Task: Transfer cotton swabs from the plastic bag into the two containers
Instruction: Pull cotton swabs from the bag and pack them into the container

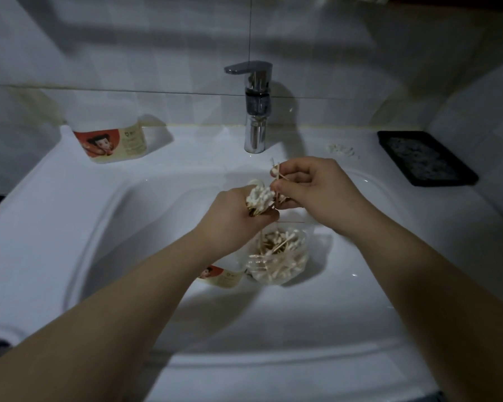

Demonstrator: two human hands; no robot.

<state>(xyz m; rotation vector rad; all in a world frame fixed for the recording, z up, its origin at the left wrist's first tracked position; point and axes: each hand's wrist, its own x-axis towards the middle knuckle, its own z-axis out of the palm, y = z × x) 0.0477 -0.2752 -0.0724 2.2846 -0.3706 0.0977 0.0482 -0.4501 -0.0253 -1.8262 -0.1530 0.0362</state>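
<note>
My left hand [233, 219] grips an upright bundle of cotton swabs [259, 196] over the sink basin, white tips up. My right hand [311, 192] is just beside it, touching the bundle and pinching a few swabs [277, 173] between thumb and fingers. Below the hands, a clear plastic bag [276, 256] with several wooden-stick swabs lies in the basin. One container [224, 275] with a red cartoon label sits in the basin beside the bag, mostly hidden under my left forearm. A second container [111, 140] with the same label stands on the sink ledge at the back left.
A chrome faucet [254, 108] stands at the back centre, just beyond my hands. A black soap dish [426, 158] lies on the ledge at the right. The white sink [70, 204] has a broad rim, with tiled wall behind it.
</note>
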